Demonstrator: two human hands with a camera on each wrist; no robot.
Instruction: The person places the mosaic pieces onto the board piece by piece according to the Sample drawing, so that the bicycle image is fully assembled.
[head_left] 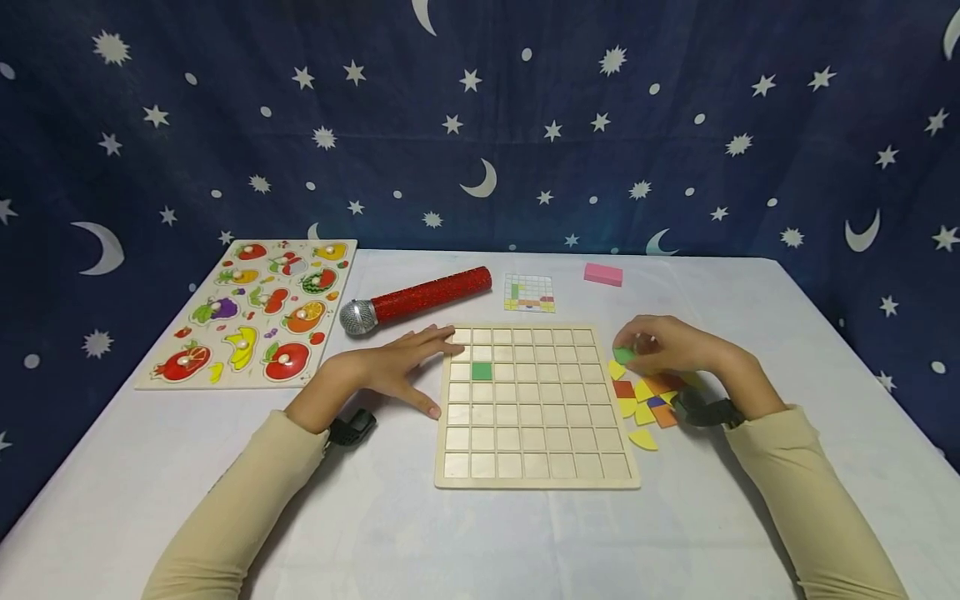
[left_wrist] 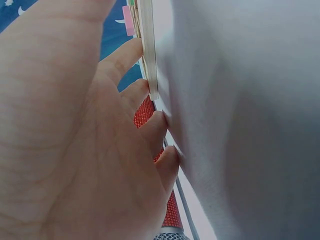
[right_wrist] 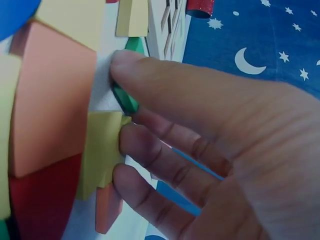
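A wooden grid board (head_left: 536,482) lies flat on the table, with one green square tile (head_left: 482,372) in a cell at its upper left. My left hand (head_left: 401,367) rests at the board's left edge, fingers spread and holding nothing. Off the board's right side, my right hand (head_left: 667,346) pinches a green tile (head_left: 624,355) between thumb and fingers; the right wrist view shows that green piece (right_wrist: 131,102) on edge. Beneath and beside this hand lies a loose pile of yellow, orange, red and blue tiles, including a yellow quarter-round tile (head_left: 642,440). The hand hides part of the pile.
Behind the board lie a small printed pattern card (head_left: 529,293), a pink block (head_left: 603,274) and a red glittery microphone (head_left: 431,296). A fruit peg puzzle (head_left: 251,385) is at the left. A dark blue curtain (head_left: 405,117) with stars hangs behind the table.
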